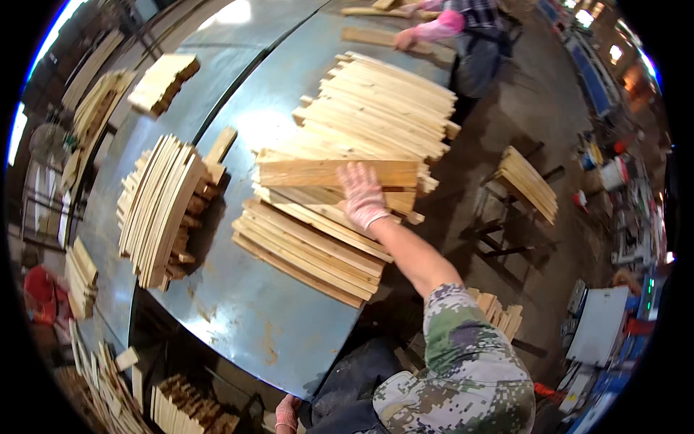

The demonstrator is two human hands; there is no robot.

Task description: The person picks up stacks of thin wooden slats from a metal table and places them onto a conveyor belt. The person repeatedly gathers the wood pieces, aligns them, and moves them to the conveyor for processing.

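Note:
My right hand [361, 194], in a pale pink-and-white glove, lies flat with fingers stretched out over a darker wooden board [296, 173]. That board rests crosswise on a wide spread of light wooden slats [390, 98] on the metal table [238, 325]. Just nearer to me, a row of slats [307, 249] lies side by side and slightly fanned. My left hand [287, 411], also gloved, hangs low by the table's near edge, next to my leg. Its fingers are mostly hidden, and I see nothing held in it.
A tall stack of slats [163, 210] stands on the table's left part, with another bundle [163, 83] farther back. Across the table, a person in pink sleeves [441, 25] handles boards. On the right, a small stand [506, 239] carries planks [526, 184].

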